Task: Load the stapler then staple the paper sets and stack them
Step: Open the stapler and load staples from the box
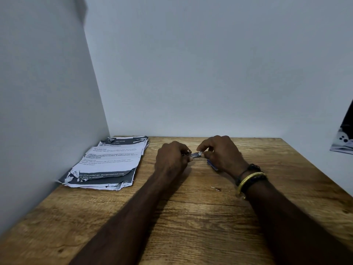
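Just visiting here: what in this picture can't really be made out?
Head view:
Mostly covered by left hand and right hand: metal item, stapler or staples unclear.
Largely hidden under the right hand: blue object.
Print too small to read: paper stack.
Cut off by the right edge: dark patterned thing.

Both forearms come in from the bottom edge, angling toward each other and meeting low over the bench. Left hand is knuckles-up, its fingers curled tight round one end of the stapler. Right hand faces it, arched high, thumb and forefinger pinching the other end, the other fingers bent beneath. The right wrist wears a gold bangle and dark bands. The two hands are almost touching
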Demonstrator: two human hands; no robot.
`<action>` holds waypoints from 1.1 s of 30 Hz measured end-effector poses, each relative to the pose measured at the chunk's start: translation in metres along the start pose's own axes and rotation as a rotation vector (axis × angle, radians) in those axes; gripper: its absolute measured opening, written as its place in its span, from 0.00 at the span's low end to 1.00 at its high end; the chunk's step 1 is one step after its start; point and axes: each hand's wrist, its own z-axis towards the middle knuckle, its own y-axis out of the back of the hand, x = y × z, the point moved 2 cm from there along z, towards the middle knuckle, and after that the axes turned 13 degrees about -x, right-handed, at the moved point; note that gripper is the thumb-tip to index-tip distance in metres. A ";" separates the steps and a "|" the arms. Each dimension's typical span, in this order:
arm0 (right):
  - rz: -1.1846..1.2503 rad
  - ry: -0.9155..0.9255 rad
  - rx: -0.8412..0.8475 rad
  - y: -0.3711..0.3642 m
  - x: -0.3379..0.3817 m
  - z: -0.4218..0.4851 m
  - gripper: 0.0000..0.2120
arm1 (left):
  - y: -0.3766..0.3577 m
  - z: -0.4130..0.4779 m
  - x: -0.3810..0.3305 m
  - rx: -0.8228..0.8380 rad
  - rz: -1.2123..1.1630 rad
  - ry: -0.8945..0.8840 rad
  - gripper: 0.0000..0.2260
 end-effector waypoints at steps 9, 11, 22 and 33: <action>-0.064 0.060 0.039 0.002 0.003 0.002 0.03 | -0.001 0.000 -0.001 0.013 0.006 0.029 0.10; -0.051 0.059 0.028 0.003 0.005 0.001 0.03 | -0.001 0.000 -0.001 0.020 0.006 0.024 0.10; 0.005 0.005 0.032 0.004 0.006 0.002 0.04 | 0.001 -0.001 -0.003 0.013 -0.036 0.008 0.10; 0.028 0.048 0.005 0.004 0.007 -0.001 0.10 | 0.002 0.000 0.000 0.008 -0.073 0.027 0.10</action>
